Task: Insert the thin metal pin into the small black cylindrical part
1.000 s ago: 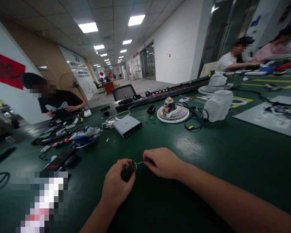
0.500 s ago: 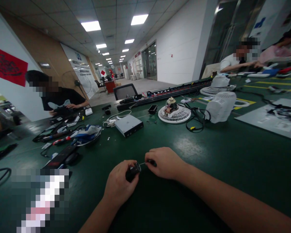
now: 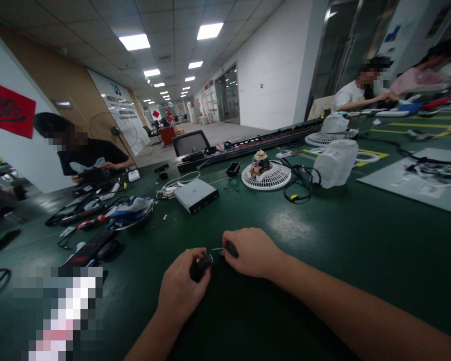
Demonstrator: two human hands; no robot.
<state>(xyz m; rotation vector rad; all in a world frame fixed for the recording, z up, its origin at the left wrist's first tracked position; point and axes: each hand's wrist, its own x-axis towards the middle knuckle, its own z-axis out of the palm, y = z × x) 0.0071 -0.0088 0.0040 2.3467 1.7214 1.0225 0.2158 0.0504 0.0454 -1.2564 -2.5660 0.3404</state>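
My left hand (image 3: 182, 283) is wrapped round a black cylindrical part (image 3: 202, 265), whose round open end faces right. Just to the right, my right hand (image 3: 250, 252) pinches a thin metal tool (image 3: 217, 249) with a dark handle mostly hidden by the fingers. The tool's tip points left, close to the rim of the cylinder. A small shiny piece shows under the right fingertips, too small to make out. Both hands are over the green table (image 3: 285, 301).
A silver disc drive (image 3: 196, 194) lies ahead, with a small black tray (image 3: 233, 169) and a white fan grille with motor (image 3: 266, 175) behind. A white housing (image 3: 336, 163) stands right; cables and tools lie left. People sit across the table.
The metal tool has shifted up and now shows at the cylinder's upper rim rather than pointing at its opening. The camera view has turned slightly to the right.
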